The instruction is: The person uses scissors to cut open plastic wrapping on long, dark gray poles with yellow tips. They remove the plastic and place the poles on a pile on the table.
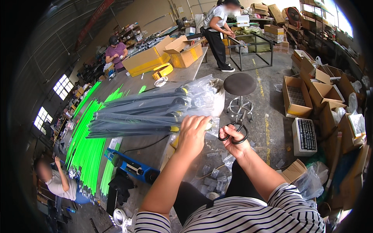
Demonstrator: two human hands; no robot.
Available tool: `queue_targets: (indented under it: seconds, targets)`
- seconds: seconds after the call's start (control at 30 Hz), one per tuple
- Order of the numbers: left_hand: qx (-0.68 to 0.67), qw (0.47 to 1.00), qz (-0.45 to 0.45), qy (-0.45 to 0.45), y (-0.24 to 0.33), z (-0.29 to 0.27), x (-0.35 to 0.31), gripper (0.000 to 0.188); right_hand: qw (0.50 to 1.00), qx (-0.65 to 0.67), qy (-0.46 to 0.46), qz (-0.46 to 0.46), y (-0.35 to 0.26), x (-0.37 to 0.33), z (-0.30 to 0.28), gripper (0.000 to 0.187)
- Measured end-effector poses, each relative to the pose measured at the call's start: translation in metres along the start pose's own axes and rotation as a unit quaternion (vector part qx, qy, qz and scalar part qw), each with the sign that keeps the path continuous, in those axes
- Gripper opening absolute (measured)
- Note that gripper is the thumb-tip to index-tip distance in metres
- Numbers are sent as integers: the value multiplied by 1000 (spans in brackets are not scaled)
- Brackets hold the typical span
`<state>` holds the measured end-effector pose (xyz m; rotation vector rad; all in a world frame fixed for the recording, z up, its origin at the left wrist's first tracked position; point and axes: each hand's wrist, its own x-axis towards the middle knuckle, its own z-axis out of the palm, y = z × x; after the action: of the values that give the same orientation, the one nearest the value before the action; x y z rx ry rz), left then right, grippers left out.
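1. The right hand (pixel 235 142) curls through the looped handles of the black scissors (pixel 239 125), whose blades point toward 1 o'clock.
2. The left hand (pixel 193 132), at the right hand's 9 o'clock, bends its fingers over the near end of the plastic-wrapped bundle (pixel 136 112); I cannot tell whether it pinches the film.
3. That bundle, dark rods with yellow parts in clear plastic, stretches from the hands toward 10 o'clock across the grey desk (pixel 187 74).
4. Bright green rods (pixel 86 147) lie at 9 o'clock, beyond the bundle; a blue device (pixel 132 166) sits at 8 o'clock.
5. Near 11 o'clock on the desk are a yellow tool (pixel 163 71) and an open cardboard box (pixel 186 52).
6. A round stool (pixel 240 84) stands at 1 o'clock.
7. At 3 o'clock, a white crate (pixel 305 136) of dark parts rests on the floor.
8. Co-workers appear farther out, at 8, 10 and 12 o'clock.
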<state>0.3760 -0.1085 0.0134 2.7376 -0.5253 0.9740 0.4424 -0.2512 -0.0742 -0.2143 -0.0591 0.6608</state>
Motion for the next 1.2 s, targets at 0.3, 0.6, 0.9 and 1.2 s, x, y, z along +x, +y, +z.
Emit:
queue_targets:
  seconds: [0.3, 0.6, 0.9, 1.2]
  targets:
    - [-115, 993, 33, -3, 4, 4, -1, 52, 987, -143, -48, 61, -1, 0, 13, 19]
    - [-57, 998, -21, -7, -4, -1, -1, 62, 971, -210, -110, 13, -11, 7, 12, 25]
    - [-127, 992, -16, 11, 7, -12, -3, 61, 920, -375, -109, -24, -10, -8, 34, 37]
    - [60, 997, -48, -4, -25, -17, -9, 21, 869, -483, -33, -96, -47, -12, 34, 35]
